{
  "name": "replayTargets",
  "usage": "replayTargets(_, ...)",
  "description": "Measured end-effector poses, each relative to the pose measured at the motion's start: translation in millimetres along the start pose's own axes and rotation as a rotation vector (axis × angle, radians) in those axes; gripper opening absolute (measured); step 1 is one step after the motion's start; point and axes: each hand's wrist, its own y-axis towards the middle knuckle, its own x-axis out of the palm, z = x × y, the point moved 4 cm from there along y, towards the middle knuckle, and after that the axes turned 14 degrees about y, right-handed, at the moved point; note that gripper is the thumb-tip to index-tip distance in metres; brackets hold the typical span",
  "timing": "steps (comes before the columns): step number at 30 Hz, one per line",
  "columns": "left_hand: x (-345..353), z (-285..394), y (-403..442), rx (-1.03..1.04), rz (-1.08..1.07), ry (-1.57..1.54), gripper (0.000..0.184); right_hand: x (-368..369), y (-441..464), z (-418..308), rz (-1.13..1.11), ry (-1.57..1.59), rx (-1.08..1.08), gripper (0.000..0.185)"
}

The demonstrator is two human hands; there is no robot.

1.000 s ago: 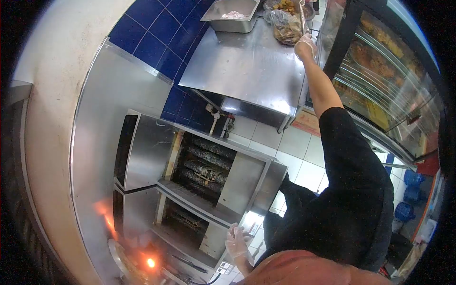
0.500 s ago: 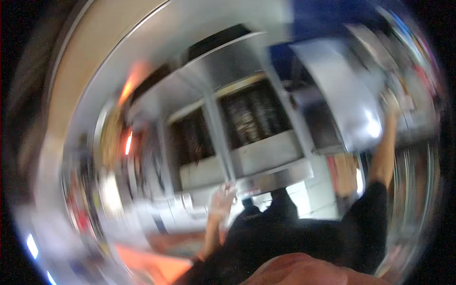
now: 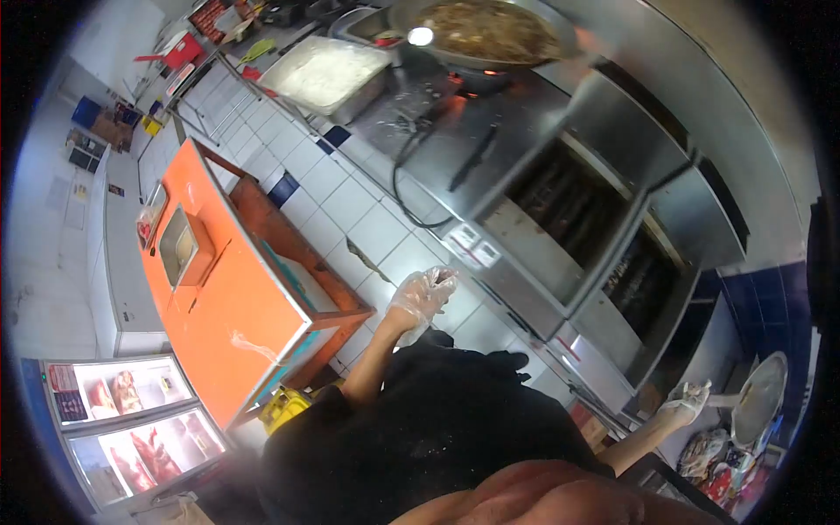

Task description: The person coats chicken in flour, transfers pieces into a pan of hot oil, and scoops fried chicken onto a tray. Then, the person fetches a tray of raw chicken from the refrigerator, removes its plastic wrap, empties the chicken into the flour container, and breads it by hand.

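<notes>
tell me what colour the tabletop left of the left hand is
The tabletop is bright orange, seen best in the head view.

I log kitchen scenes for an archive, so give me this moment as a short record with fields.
Left hand: in a clear plastic glove, fingers curled; holding unclear
Right hand: gloved likewise, at the pale handle of a round grey metal utensil; grip unclear
Heat: orange flame beneath a large round metal wok of brown food
Near wok: rectangular metal tray with white contents
Orange tabletop: rectangular metal container on it
</notes>
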Motion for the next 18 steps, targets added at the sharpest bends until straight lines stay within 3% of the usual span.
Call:
replayTargets(4, -112, -110, -8, -0.023, 0.155, -0.011, 0.042, 135, -151, 45, -0.378, 0.021, 0.15, 0.029)
replayTargets(6, -171, -126, -32, -0.109, 0.264, -0.175, 0.041, 251, -294, 42, -0.159, -0.146, 0.194, 0.035)
replayTargets(7, -194, -141, -40, -0.15, 0.333, -0.237, 0.041, 283, -319, 64, -0.328, -0.045, 0.244, 0.035)
replayTargets(10, -250, -182, -56, -0.247, 0.492, -0.414, 0.04, 387, -447, 91, -0.429, 0.024, 0.26, 0.037)
replayTargets(12, -276, -212, -58, -0.347, 0.564, -0.483, 0.039, 436, -457, 147, -0.942, 0.239, 0.484, 0.037)
replayTargets(14, -297, -234, -53, -0.303, 0.664, -0.588, 0.041, 502, -552, 156, -0.734, -0.002, 0.511, 0.036)
replayTargets(16, -326, -243, -37, -0.289, 0.722, -0.64, 0.04, 557, -606, 203, -1.058, 0.24, 0.641, 0.025)
replayTargets(18, -360, -251, -14, -0.325, 0.721, -0.658, 0.041, 607, -663, 247, -1.143, 0.269, 0.832, 0.015)
